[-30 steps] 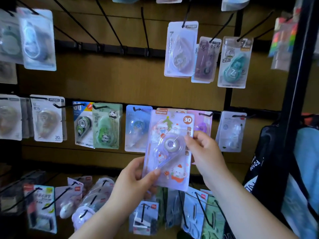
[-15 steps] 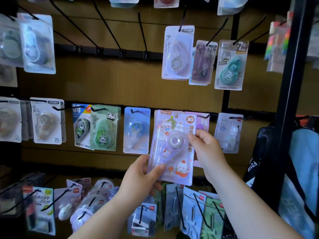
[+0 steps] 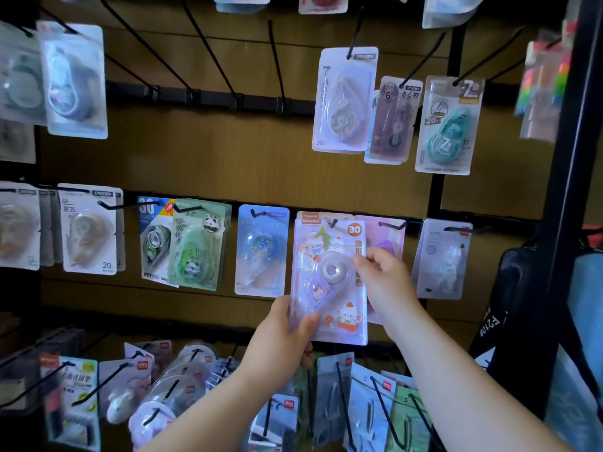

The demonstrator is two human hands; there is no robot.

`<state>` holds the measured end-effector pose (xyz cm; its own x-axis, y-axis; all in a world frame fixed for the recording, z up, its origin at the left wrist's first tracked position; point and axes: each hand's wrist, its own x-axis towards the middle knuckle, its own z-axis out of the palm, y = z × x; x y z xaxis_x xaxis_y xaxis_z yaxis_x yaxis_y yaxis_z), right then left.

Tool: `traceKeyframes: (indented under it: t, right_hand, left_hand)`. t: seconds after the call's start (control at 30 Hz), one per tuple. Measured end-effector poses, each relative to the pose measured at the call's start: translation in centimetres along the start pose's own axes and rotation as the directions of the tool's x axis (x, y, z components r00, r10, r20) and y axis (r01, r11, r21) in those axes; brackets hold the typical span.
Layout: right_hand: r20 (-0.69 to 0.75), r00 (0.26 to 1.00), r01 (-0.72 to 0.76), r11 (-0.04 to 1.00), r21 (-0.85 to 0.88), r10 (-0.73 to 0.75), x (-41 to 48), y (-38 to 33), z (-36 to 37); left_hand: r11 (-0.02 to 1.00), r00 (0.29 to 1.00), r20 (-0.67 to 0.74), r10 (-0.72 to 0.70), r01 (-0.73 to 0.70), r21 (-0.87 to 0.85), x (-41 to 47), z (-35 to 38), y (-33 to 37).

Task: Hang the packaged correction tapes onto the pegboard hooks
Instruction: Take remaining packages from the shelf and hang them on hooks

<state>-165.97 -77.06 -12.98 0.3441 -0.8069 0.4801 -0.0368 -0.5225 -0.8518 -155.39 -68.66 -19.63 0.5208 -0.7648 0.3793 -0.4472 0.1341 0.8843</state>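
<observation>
The packaged correction tape [image 3: 329, 282] carries an orange circle reading "30", an orange brand tab at its top left too small to read surely, cartoon cats and a column of Chinese characters down its right side. It is upright against the pegboard [image 3: 228, 158], in the middle row towards the right edge, with a black hook [image 3: 332, 222] tip at its top hole; whether it is threaded on cannot be told. The left hand [image 3: 280, 340] grips its lower left corner, thumb across the front. The right hand [image 3: 385, 282] pinches its right edge at mid height. Just left hangs a blue pack [image 3: 262, 249]; further left, a green panda pack [image 3: 199, 246] and one marked "30" and "PET" [image 3: 155, 239]. Above right, a teal pack [image 3: 448, 125] reads "7" and "20".
</observation>
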Motion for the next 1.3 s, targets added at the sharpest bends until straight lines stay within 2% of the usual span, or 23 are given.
traceKeyframes:
  t: [0.37, 0.5, 0.7, 0.8, 0.87, 1.0, 1.17, 1.3]
  right_hand:
    - [-0.107, 0.994, 0.01, 0.985, -0.172, -0.029, 5.7, 2.4, 2.5]
    - [-0.108, 0.993, 0.03, 0.979, -0.203, -0.053, 5.5, 3.4, 2.8]
    - [-0.052, 0.998, -0.046, 0.992, -0.113, 0.041, 1.6, 4.9, 1.6]
    - [-0.014, 0.998, -0.056, 0.994, -0.088, 0.055, -1.5, 5.5, 0.9]
    - [0.002, 0.997, -0.076, 0.992, -0.101, 0.076, -3.6, 6.1, 0.7]
    - [0.06, 0.987, -0.145, 0.983, -0.113, 0.152, -8.4, 7.4, 1.2]
    - [0.203, 0.932, -0.278, 0.952, -0.131, 0.3, -15.1, 12.3, 4.8]
    - [0.312, 0.851, -0.377, 0.905, -0.197, 0.422, -19.1, 17.7, 9.1]
  left_hand:
    - [0.979, 0.991, 0.005, -0.135, 0.133, 0.154, 6.7, 0.9, -1.8]
    - [0.975, 0.984, -0.009, -0.176, 0.175, 0.138, 7.0, 0.8, -2.9]
    - [0.971, 0.978, -0.041, -0.204, 0.208, 0.122, 2.2, -0.6, -5.0]
    - [0.984, 0.984, -0.022, -0.175, 0.176, 0.025, -2.5, -1.8, -5.9]
    - [0.978, 0.978, 0.035, -0.206, 0.207, -0.031, -5.9, -2.7, -7.1]
    - [0.934, 0.931, 0.117, -0.346, 0.354, -0.049, -12.8, -4.4, -11.0]
    - [0.855, 0.854, 0.046, -0.518, 0.518, 0.012, -18.6, -6.4, -17.7]
    - [0.771, 0.778, -0.01, -0.628, 0.625, 0.122, -21.7, -7.4, -24.6]
